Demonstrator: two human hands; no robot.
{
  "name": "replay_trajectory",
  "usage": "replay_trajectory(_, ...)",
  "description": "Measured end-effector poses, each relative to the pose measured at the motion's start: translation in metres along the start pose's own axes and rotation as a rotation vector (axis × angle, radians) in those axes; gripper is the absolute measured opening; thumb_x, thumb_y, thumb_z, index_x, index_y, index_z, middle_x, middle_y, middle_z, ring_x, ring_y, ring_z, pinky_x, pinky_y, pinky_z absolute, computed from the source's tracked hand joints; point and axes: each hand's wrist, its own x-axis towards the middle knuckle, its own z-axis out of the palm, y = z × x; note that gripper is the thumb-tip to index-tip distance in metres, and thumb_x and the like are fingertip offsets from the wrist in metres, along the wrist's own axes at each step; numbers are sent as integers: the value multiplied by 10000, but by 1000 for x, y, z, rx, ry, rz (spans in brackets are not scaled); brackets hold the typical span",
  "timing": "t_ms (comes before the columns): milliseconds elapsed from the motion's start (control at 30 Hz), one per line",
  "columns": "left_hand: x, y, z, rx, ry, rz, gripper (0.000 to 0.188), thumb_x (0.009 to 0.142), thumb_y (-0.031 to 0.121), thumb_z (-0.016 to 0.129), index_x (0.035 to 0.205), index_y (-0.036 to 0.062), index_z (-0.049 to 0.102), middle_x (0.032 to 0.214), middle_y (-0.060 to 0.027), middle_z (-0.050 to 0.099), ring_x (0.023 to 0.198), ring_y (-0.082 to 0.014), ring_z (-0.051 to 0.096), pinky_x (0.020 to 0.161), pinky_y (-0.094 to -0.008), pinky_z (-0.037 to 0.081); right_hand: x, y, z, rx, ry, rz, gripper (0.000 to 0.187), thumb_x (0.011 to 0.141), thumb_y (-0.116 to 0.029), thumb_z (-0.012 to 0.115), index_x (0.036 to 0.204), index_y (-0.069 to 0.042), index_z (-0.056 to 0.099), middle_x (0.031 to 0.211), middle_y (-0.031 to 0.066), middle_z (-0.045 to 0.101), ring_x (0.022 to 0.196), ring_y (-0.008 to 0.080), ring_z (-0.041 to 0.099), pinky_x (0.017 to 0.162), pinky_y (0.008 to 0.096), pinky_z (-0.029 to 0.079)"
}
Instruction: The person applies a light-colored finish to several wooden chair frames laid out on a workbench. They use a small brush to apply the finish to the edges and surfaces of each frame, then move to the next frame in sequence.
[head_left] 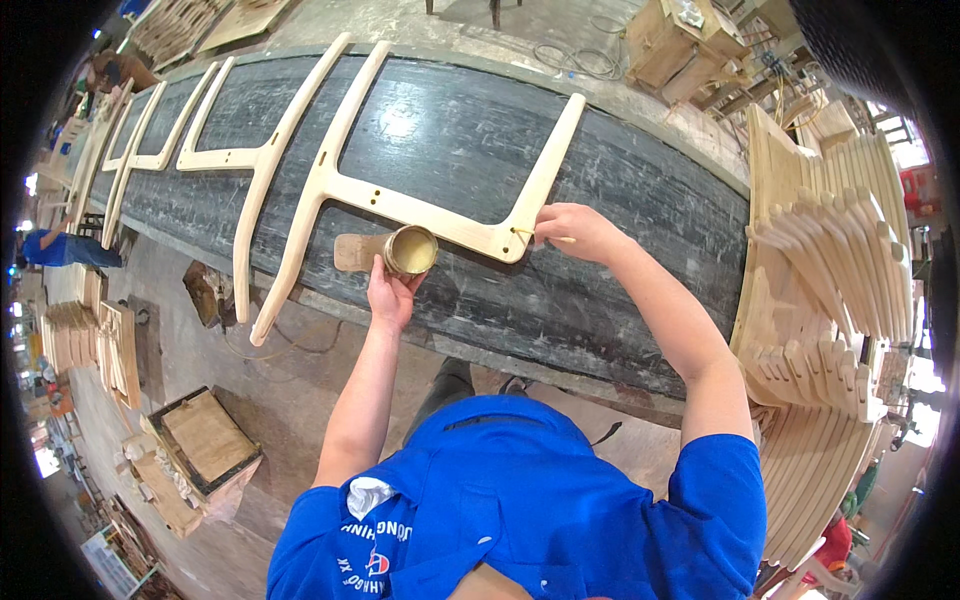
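My left hand (pixel 391 294) holds a small round tin (pixel 413 250) containing a pale yellow, glue-like substance. A flat, rounded wooden piece (pixel 356 252) sticks out to the left of the tin; whether it is joined to it, I cannot tell. Pinched in my right hand (pixel 582 233) is a thin pale stick (pixel 523 232), its tip at a hole in the lower right corner of the nearest wooden chair frame (pixel 440 222). That frame lies flat, with two long curved legs, a crossbar and dark dowel holes. The tin is just below its crossbar.
More such frames (pixel 225 158) lie leftward along the long dark worktable (pixel 640 230). Stacked curved wooden parts (pixel 820 250) stand against its right end. A wooden box (pixel 205 440) sits on the floor at lower left. Another person (pixel 70 248) in blue is at far left.
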Motion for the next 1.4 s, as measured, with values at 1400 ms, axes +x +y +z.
replay_trajectory(1400, -184, -70, 97, 25, -52, 116, 475, 977, 436, 270, 1235, 100, 485, 1148, -99, 588, 1002, -264, 601, 847, -449, 500, -519, 46, -443, 746, 1592, 459, 353, 792, -230, 662, 1125, -162, 566, 916, 23, 564, 737, 142, 526, 614, 262, 482)
